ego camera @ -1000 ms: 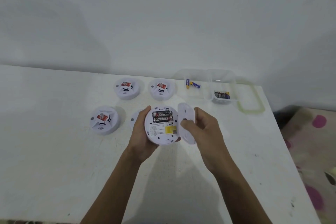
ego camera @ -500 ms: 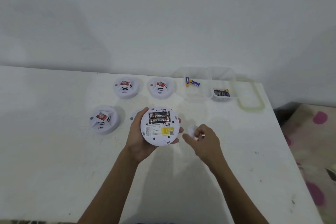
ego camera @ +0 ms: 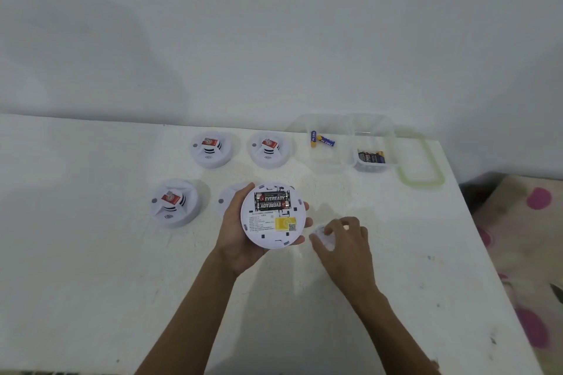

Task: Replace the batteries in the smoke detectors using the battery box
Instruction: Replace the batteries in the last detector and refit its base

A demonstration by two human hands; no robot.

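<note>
On the table [ego camera: 91, 253], the detectors [ego camera: 210, 148] lie left of the battery box [ego camera: 372, 163], its lid [ego camera: 419, 161] rightmost.

Two black batteries [ego camera: 272, 201] seated in the upturned smoke detector [ego camera: 273, 216] each read "EVEREADY". The blue-and-yellow cells [ego camera: 323, 140] in the clear box [ego camera: 316, 161] read "PKCELL". The detector's fine print [ego camera: 259, 224] and yellow label [ego camera: 285, 224] are illegible.

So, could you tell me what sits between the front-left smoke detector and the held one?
Another smoke detector, partly hidden behind the left hand, in the head view.

White detector [ego camera: 268, 236] — black batteries [ego camera: 272, 201], yellow sticker [ego camera: 285, 224]; beige rug [ego camera: 518, 231] — pink dots; green lid rim [ego camera: 420, 184].
</note>
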